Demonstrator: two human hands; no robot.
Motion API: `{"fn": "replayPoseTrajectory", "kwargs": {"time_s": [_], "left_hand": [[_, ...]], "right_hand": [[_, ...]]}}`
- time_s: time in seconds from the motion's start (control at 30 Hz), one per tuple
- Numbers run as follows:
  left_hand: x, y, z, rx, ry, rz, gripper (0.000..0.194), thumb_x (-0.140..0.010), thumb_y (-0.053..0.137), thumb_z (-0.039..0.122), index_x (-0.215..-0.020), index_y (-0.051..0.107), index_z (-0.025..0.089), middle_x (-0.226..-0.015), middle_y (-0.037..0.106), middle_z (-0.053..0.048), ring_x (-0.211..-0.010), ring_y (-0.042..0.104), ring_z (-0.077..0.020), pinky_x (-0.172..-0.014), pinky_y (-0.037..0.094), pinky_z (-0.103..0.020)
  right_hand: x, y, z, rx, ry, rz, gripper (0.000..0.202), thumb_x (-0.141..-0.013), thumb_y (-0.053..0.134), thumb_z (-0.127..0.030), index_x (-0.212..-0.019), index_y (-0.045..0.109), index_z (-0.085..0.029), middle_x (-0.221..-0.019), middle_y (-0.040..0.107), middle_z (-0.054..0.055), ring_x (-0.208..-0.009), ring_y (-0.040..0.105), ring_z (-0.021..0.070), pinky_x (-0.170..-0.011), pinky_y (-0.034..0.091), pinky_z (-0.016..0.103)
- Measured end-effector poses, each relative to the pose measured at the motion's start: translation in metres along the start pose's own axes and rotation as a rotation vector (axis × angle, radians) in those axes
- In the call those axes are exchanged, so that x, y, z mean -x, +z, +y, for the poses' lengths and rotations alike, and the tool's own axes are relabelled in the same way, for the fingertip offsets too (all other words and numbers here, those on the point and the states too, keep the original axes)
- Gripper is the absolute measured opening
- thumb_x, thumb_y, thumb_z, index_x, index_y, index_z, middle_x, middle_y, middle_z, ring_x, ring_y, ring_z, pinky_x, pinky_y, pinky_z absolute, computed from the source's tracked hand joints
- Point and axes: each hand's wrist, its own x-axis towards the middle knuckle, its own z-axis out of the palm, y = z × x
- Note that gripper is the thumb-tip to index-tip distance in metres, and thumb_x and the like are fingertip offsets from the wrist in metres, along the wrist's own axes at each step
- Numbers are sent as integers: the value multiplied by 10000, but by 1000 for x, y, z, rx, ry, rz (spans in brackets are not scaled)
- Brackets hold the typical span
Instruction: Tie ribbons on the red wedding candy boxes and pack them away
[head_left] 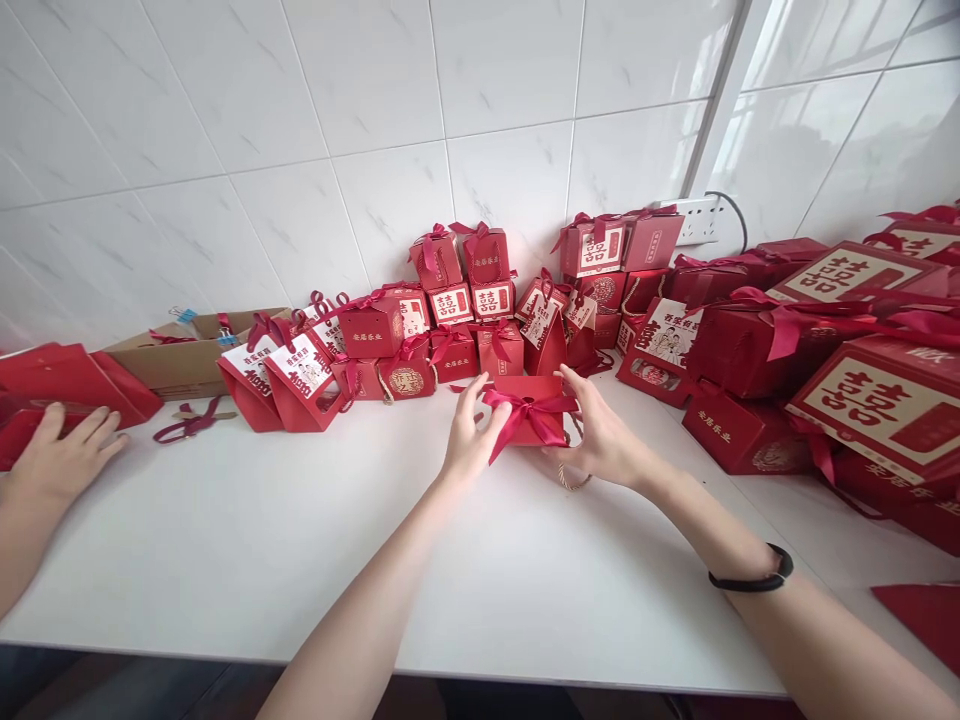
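Observation:
Between my two hands is a small red gift box (pixel 531 428) at the middle of the white table. A crimson ribbon bow (pixel 534 408) is tied across its front. My left hand (pixel 474 430) grips the box's left side, thumb near the bow. On the other side my right hand (pixel 600 425) holds the right edge with curled fingers. A twisted gold cord (pixel 574 478) hangs below my right hand. Just behind the box stand more small red boxes (pixel 500 345). The back of the box is hidden from me.
Red gift boxes are stacked along the tiled wall and in a big pile (pixel 862 390) on the right. At left, another person's hand (pixel 64 450) rests on red bags (pixel 112 385), near a cardboard box (pixel 161 370) and a loose ribbon (pixel 191 422). A power strip (pixel 696 218) sits behind.

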Motion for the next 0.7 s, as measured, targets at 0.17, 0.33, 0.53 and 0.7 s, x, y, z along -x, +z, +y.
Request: {"fn": "replayPoseTrajectory", "kwargs": {"time_s": [0.17, 0.33, 0.53, 0.7], "left_hand": [[1, -2, 1, -269, 349, 234, 114, -817, 542, 305, -773, 554, 200, -856, 557, -45, -875, 539, -171, -749, 446, -292], [14, 3, 9, -428, 723, 21, 110, -846, 503, 234, -758, 566, 212, -607, 504, 11, -570, 474, -121, -600, 415, -257], [18, 9, 11, -565, 806, -83, 161, -842, 485, 238, -710, 576, 241, -461, 464, 45, -423, 424, -118, -547, 386, -283], [19, 8, 14, -523, 799, -62, 144, -817, 513, 246, -687, 575, 238, -452, 476, 49, -408, 414, -107, -534, 390, -273]], "right_hand": [[1, 6, 3, -76, 35, 33, 890, -702, 654, -275, -1421, 131, -233, -1326, 335, 161, -1261, 393, 331, -911, 500, 480], [4, 17, 3, -71, -54, 141, 974, -725, 666, -299, -1430, -5, -272, -1365, 260, 174, -1296, 339, 334, -913, 492, 501], [5, 17, -5, -29, -126, 203, 948, -747, 674, -318, -1415, 2, -332, -1392, 211, 158, -1309, 298, 325, -877, 509, 499], [5, 15, -6, -8, -160, 218, 941, -749, 674, -347, -1415, 10, -333, -1394, 213, 164, -1311, 295, 333, -836, 535, 476]]}}
